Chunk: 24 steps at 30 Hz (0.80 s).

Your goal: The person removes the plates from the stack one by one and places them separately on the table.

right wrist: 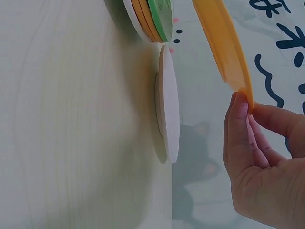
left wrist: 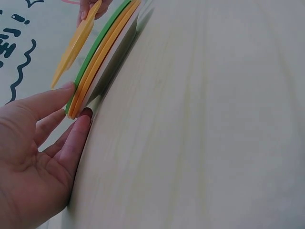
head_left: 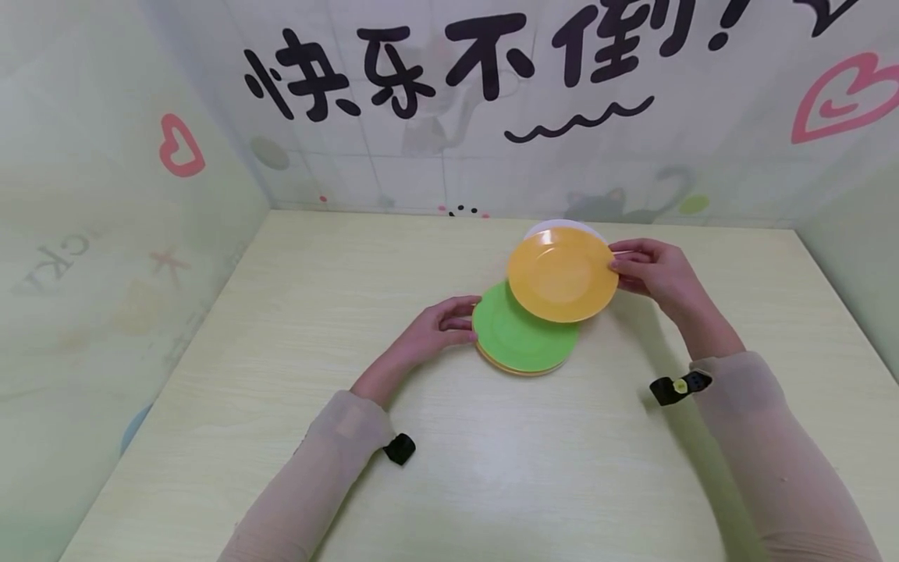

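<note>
Near edge: two pale sleeves, left (head_left: 309, 476) and right (head_left: 779, 453), are reaching in over the table (head_left: 492, 476); a small black device is sitting at each cuff, left (head_left: 400, 449) and right (head_left: 680, 386).

Left hand (head_left: 438, 328): fingers cupping the left edge of a stack (left wrist: 93, 67), holding it by the rim, thumb on the near side. Stack is resting on the table right of centre. Green plate (head_left: 523, 336) is lying uppermost; two orange layers (right wrist: 146, 21) and a white layer (right wrist: 134, 21) are showing beneath.

Right hand (head_left: 653, 273), a little farther: fingers pinching the right rim of an orange plate (head_left: 562, 273). That plate is hanging raised and tilted, overlapping the stack's far side in the head view, clear of it in both wrist views.

Farther: a white plate (right wrist: 170, 105) is lying on the table near the wall, partly hidden behind the orange plate.

Far: the wall (head_left: 407, 183) is carrying large black characters (head_left: 492, 55).
</note>
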Each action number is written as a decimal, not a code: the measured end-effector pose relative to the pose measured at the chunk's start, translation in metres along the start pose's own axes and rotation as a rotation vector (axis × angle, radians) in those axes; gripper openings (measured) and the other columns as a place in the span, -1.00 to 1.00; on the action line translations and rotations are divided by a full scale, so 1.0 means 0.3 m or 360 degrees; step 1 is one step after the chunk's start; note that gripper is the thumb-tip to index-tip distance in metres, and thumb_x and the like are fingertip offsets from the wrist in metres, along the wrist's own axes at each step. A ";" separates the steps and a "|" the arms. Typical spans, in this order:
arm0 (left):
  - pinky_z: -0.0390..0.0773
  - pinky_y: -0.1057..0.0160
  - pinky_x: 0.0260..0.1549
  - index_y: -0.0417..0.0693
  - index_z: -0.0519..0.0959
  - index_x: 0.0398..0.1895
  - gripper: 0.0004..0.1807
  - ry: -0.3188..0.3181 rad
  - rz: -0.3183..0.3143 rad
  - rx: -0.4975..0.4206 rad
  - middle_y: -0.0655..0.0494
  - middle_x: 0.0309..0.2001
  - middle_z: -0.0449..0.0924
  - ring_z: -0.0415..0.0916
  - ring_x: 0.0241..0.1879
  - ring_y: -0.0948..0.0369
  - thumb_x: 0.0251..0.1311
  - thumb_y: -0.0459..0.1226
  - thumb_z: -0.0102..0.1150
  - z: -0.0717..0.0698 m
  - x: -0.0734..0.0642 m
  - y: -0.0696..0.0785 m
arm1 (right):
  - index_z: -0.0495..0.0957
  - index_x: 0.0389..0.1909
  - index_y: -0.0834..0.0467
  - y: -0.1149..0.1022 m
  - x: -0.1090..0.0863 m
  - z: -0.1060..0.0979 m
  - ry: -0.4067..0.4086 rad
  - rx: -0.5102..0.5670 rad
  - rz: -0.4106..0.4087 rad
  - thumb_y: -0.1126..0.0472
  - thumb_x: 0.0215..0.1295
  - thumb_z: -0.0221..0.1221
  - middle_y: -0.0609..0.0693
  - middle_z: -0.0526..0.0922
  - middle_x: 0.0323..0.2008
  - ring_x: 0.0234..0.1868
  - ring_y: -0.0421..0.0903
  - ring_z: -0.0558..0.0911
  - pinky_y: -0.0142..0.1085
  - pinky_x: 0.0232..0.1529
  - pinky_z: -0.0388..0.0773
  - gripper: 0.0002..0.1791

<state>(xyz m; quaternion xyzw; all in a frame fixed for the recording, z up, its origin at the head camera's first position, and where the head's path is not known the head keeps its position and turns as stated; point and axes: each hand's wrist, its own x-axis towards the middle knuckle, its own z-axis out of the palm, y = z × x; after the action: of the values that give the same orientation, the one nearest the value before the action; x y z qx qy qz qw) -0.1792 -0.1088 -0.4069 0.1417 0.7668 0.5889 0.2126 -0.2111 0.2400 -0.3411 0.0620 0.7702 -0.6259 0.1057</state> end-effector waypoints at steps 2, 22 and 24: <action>0.46 0.19 0.15 0.00 0.32 0.32 -0.39 0.0000 -0.0008 -0.0001 -0.03 0.23 0.42 0.46 0.14 0.05 0.17 -0.36 0.22 0.001 0.000 0.002 | 0.36 0.15 0.26 -0.001 -0.002 -0.003 0.0009 -0.0008 -0.0006 0.15 0.25 0.21 -0.31 0.65 -0.38 -0.36 -0.32 0.67 -0.45 -0.26 0.63 -0.50; 0.49 0.22 0.11 0.00 0.32 0.32 -0.38 0.0016 0.0015 -0.0006 -0.02 0.21 0.44 0.48 0.12 0.09 0.16 -0.37 0.23 0.001 0.001 -0.005 | 0.36 0.15 0.22 0.008 -0.004 -0.025 0.0055 0.0030 0.0021 0.11 0.23 0.22 -0.32 0.65 -0.38 -0.35 -0.32 0.68 -0.45 -0.25 0.63 -0.49; 0.48 0.22 0.12 0.02 0.33 0.31 -0.38 0.0019 -0.0003 -0.0014 0.00 0.22 0.44 0.48 0.12 0.09 0.15 -0.37 0.24 0.001 0.001 -0.005 | 0.36 0.15 0.22 0.009 -0.005 -0.026 0.0059 0.0047 0.0024 0.12 0.23 0.22 -0.31 0.65 -0.38 -0.36 -0.31 0.68 -0.45 -0.25 0.63 -0.49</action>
<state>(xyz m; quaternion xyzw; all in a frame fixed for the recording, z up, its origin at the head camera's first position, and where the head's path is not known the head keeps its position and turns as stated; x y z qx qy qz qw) -0.1793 -0.1086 -0.4083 0.1364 0.7655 0.5930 0.2091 -0.2097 0.2483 -0.3416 0.0809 0.7621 -0.6353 0.0953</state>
